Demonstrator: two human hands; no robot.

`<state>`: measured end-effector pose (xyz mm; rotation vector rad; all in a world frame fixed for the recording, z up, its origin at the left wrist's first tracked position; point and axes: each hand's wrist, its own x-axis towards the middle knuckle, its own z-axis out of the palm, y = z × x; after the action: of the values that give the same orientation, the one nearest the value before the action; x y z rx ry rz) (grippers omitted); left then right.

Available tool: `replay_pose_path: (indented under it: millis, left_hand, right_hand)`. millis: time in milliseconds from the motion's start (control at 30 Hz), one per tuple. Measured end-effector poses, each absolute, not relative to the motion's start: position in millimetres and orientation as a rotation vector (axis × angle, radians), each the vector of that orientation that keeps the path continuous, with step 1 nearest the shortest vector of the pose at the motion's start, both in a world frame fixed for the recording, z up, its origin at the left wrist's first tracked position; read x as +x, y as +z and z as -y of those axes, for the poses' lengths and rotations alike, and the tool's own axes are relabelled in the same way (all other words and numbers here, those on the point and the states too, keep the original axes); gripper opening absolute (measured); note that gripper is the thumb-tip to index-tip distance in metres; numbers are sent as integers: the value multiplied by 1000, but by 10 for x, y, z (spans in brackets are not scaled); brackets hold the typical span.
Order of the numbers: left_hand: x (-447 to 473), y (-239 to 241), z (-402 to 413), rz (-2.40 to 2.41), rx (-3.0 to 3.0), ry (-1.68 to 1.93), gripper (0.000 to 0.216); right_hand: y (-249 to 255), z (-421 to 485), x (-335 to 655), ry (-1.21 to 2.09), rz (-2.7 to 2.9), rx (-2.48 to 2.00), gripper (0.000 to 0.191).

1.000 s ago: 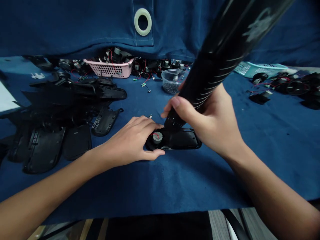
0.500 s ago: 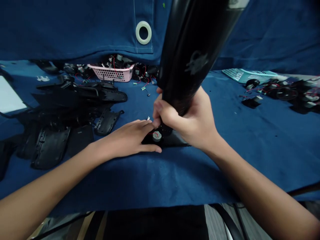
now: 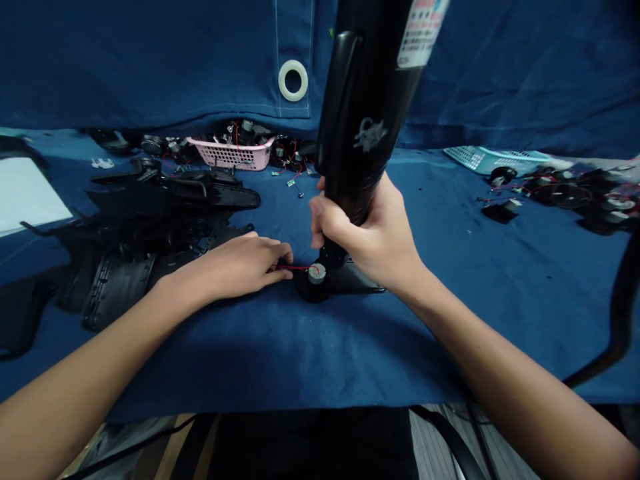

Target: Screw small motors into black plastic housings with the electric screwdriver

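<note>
My right hand (image 3: 373,233) is wrapped round a thick black electric screwdriver (image 3: 370,113), held upright with a side lever and a white label. Its lower end comes down on a black plastic part (image 3: 355,280) on the blue cloth; the tip is hidden. Beside that end sits a small round silver motor (image 3: 317,273) in a dark round housing (image 3: 313,293). Thin red wires (image 3: 296,268) run left from the motor to my left hand (image 3: 245,263), whose thumb and fingers pinch them.
Black plastic shells (image 3: 117,287) are piled on the left near a white sheet (image 3: 33,193). Behind are a pink basket (image 3: 235,155) of motors and wires and loose circuit boards (image 3: 291,183). A turquoise basket (image 3: 495,162) and wired motors (image 3: 570,193) lie at the right; a blue curtain (image 3: 150,67) hangs behind.
My left hand has drawn back to the left from over the motor, and the red wires now stretch to its fingers. The screwdriver stays in my right hand, tilted somewhat more upright.
</note>
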<state>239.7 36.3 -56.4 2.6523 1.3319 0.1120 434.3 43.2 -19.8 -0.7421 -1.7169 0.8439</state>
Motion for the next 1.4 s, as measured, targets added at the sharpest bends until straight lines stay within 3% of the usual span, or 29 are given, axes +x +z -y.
replay_pose_path:
  millis: [167,333,533,733,900,1133,1300,1400]
  left_hand:
    - [2332,-602,-390,-1382,2816,68,17]
    - [2243,-677,-364,-1618,2966,61,38]
    - [2425,-556,-218,-1403,2900,349,66]
    - [2619,-529,-171,-1280,3016,383,53]
    - [2559,-524,-178,-1364,3060,304,74]
    - [2689,-594,-155,-1304,2986,367,75]
    - [2809,-745,-174,-1227,2886,423,58]
    - [2813,-807,-189,-1242,2813,483,60]
  right_hand:
    - [-205,-427,4349,863,1724,-714,20]
    - [-205,-437,4341,919,1705,-698,19]
    - [-217,-465,4338,884,1714,-706,18]
    - [-231,-456,4306,824,1710,-736,13]
    - [-245,-438,4281,789,1700,-734,12]
    - [-274,-423,4273,812,1662,-752,23]
    - [-293,-393,4273,823,1605,-752,31]
    - [-301,-388,4266,833,1590,-736,41]
